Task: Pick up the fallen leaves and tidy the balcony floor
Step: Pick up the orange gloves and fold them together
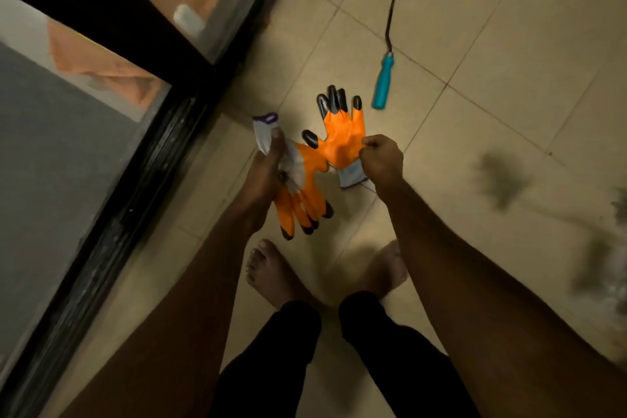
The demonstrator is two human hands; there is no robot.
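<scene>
Judging by what lies around us, we are at the very start: nothing has been gathered, and pulling on the gloves, collecting the leaves and clearing the tiles all seem left to do. Our left hand (262,175), the one nearer the black door frame (135,159), grips the grey cuff of one orange glove (305,190), thumb laid along the cuff and fingers curled round it, so the glove hangs with its black fingertips toward our bare feet (268,270). Our right hand (381,158), on the side away from the door frame, is closed in a tight pinch on the second orange glove (342,134) low on its palm, just above its grey cuff, that glove's black fingertips pointing away from us. The two gloves meet between the hands; neither is worn yet. The leaves themselves we cannot pick out with certainty: the only candidates are dark blurred patches (502,180) on the balcony floor (509,44), well apart from the fingers of both hands and much farther from the door frame than the right hand is, too smeared to name. A teal-handled tool (384,81) lies untouched on the tiles, beyond the gloves and likewise on the side away from the door frame.
</scene>
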